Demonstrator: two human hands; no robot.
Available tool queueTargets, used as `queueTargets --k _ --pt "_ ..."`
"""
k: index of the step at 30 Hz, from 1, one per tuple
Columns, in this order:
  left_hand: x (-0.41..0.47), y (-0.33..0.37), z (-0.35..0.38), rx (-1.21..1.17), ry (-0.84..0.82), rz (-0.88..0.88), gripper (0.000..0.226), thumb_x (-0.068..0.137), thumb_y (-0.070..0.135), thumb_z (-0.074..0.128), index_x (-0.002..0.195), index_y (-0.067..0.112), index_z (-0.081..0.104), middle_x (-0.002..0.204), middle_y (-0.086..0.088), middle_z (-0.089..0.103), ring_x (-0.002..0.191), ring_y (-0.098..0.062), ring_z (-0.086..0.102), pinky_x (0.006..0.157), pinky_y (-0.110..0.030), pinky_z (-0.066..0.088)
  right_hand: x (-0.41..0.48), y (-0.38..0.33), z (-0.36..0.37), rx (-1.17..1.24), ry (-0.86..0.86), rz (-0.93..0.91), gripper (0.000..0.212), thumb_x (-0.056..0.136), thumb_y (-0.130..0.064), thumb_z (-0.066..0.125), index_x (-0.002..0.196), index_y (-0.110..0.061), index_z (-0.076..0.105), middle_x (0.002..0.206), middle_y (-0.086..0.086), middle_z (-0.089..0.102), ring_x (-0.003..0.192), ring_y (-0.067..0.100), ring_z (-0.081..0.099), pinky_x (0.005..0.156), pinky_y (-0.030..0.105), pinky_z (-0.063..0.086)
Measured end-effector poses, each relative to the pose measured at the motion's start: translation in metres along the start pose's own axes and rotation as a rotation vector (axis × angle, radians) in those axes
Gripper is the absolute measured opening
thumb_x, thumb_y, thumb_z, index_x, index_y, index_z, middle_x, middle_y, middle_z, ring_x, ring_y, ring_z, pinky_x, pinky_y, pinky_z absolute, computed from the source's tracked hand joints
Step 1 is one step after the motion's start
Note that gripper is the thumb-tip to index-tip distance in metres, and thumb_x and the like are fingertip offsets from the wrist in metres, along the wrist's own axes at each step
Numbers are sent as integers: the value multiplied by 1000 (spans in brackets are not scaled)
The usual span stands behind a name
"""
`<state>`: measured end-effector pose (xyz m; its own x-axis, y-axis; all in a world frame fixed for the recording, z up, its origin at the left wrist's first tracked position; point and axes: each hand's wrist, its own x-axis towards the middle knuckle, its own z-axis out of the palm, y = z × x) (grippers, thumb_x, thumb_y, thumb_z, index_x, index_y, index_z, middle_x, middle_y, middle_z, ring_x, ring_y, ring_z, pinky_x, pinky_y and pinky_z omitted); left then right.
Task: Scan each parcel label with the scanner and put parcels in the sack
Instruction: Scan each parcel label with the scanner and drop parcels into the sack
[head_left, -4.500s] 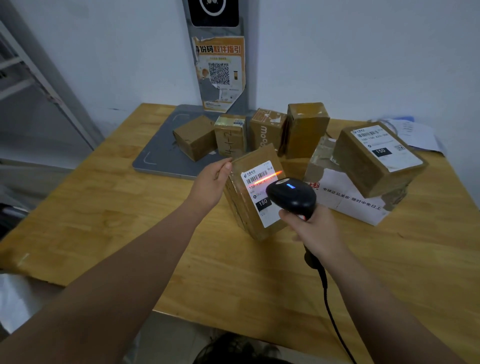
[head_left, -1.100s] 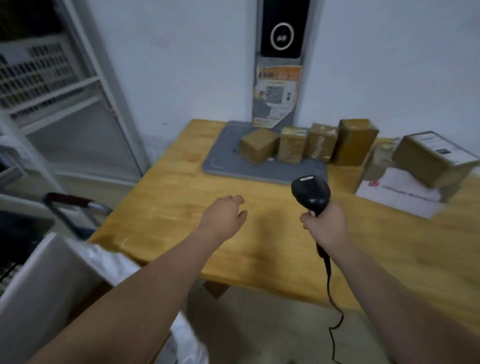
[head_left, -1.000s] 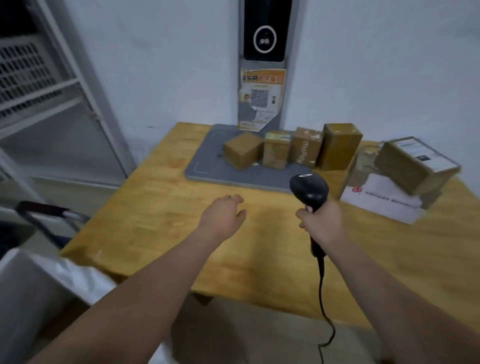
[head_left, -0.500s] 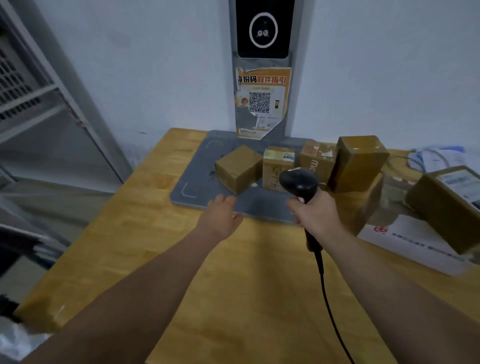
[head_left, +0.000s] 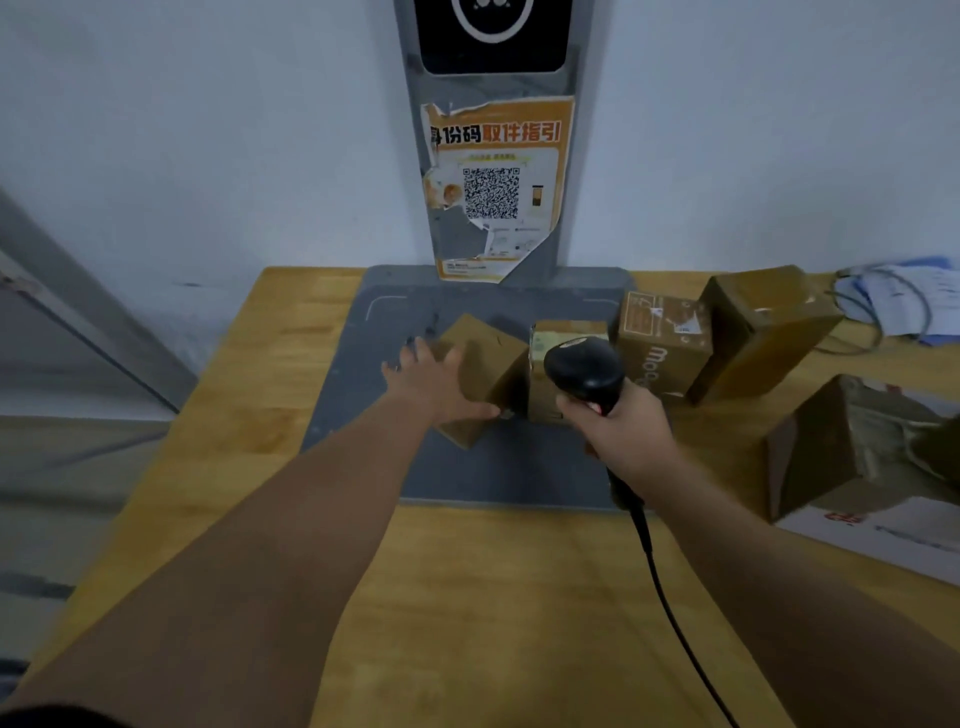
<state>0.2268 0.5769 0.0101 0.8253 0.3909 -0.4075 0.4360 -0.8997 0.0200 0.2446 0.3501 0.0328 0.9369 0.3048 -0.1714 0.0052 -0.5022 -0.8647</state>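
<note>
Spread left grip (head_left: 434, 387) touches a parcel (head_left: 496, 366); right grip (head_left: 621, 431) clasps the scanner (head_left: 584, 369).

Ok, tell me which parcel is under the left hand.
The leftmost brown parcel, turned cornerwise on the grey pad; the left hand spreads over it, the others stand further right.

Free tabletop (head_left: 493, 597) nearside, parcel row (head_left: 670, 343) behind.

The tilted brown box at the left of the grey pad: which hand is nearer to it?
Left. The left hand is spread over the tilted brown box, touching or nearly so; the right hand is off to its right, gripping the scanner.
</note>
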Motion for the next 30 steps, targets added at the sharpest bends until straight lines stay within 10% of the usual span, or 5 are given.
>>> queueTargets --k 5,14,21,24,30 --pt "-2 -18 16 -280 -8 -42 106 74 64 67 153 35 1 150 -22 16 136 -45 20 107 -52 30 -8 7 8 38 -40 -8 22 86 -36 70 83 -16 60 66 5 64 65 22 66 63 41 53" --pt "-141 -4 70 -1968 -23 -13 35 97 31 47 132 26 51 128 -4 62 116 -24 60 99 -44 49 -67 10 9 566 -267 107 10 85 -25 70 95 -26 69 87 -7 70 95 18 65 88 35 50" --pt "-202 51 78 -1660 277 -33 26 98 19 48 122 19 59 111 1 68 105 -16 63 83 -29 51 -118 33 -18 680 -165 75 12 83 -18 74 93 -22 72 89 -6 75 97 17 69 93 39 50" --pt "-222 73 74 -1565 104 58 66 83 65 55 136 27 46 124 7 63 111 -10 60 94 -33 48 -137 43 -32 601 -106 28 12 83 -22 74 94 -25 70 88 -10 74 95 12 68 88 33 50" --pt "-246 88 92 -1399 18 1 81 74 42 78 136 47 27 130 4 49 114 -16 56 95 -37 51 -168 67 -68 500 -97 -82 17 85 -13 72 94 -25 66 86 -12 70 84 3 66 65 13 48"
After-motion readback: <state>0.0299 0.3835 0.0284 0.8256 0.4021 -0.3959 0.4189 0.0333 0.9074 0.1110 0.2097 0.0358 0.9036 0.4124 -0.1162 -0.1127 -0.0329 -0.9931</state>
